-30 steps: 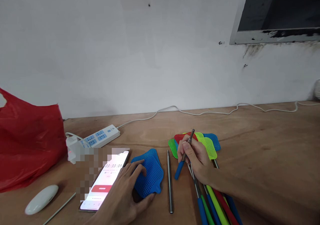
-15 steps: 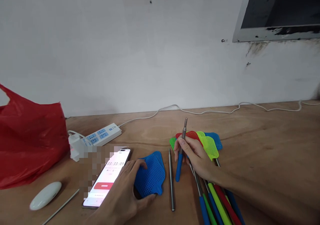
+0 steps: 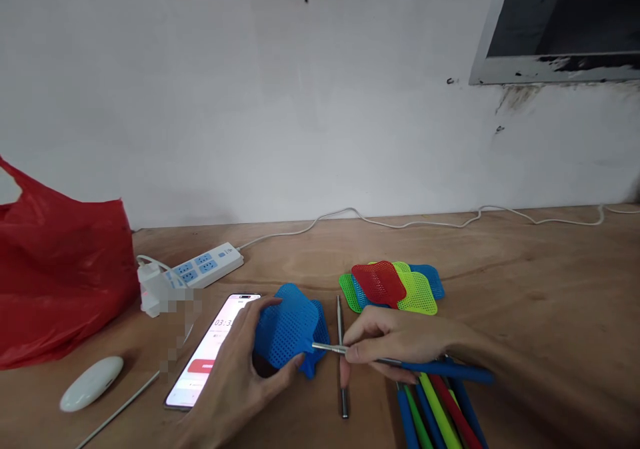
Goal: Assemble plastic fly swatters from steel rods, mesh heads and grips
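My left hand (image 3: 239, 366) is closed on a blue mesh fly swatter head (image 3: 287, 322), its thumb near the head's neck. Beneath that head, partly covered, lies another blue swatter head (image 3: 323, 322). My right hand (image 3: 407, 336) pinches a metal telescopic handle (image 3: 325, 348) with a blue grip (image 3: 453, 370). The handle lies nearly level, its thin tip at the neck of the held head; whether it is inserted I cannot tell. A loose metal rod (image 3: 345, 402) rests on the table under my right fingers.
Several fly swatters with a red head (image 3: 379, 282) on top lie at the right, their coloured grips (image 3: 443, 412) toward me. Left are a lit phone (image 3: 225, 322), a white power strip (image 3: 215, 262), a white oval case (image 3: 91, 384) and a red plastic bag (image 3: 65, 276).
My left hand has lifted one blue head off the other. My right hand has swung the handle from upright to nearly level and brought its tip left to the head's neck.
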Motion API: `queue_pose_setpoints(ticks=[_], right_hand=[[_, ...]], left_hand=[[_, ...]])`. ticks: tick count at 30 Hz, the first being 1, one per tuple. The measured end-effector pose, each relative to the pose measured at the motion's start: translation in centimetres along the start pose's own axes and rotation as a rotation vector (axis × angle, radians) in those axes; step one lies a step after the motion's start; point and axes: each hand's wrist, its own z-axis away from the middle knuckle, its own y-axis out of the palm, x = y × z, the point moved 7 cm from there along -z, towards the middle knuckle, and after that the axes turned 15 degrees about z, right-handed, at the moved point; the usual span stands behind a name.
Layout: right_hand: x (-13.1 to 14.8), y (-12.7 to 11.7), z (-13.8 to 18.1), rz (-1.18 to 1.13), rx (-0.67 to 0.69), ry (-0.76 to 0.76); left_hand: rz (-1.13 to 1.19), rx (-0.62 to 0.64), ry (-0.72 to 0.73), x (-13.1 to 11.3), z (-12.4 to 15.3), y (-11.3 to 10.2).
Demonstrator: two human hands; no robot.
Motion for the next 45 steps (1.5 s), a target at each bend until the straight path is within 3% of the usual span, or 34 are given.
queue_pose_setpoints(ticks=[10, 24, 29, 35, 45], right_hand=[[-0.8, -0.1, -0.6, 0.008, -0.054, 0.0], [-1.7, -0.2, -1.1, 0.039, -0.145, 0.026], [-1.5, 0.0, -1.2, 0.112, -0.222, 0.023], [-0.5, -0.1, -0.9, 0.273, -0.316, 0.027], [-1.0, 0.1, -1.3, 0.299, -0.402, -0.022]], left_hand=[[0.007, -0.107, -0.073, 0.0, 0.0, -0.7], [-0.025, -0.114, -0.051, -0.2, -0.3, -0.6], [0.004, -0.141, -0.149, 0.7, -0.1, -0.6], [0.017, -0.136, -0.08, 0.2, -0.1, -0.8], [0.289, -0.168, -0.174, 3.3, -0.4, -1.4]])
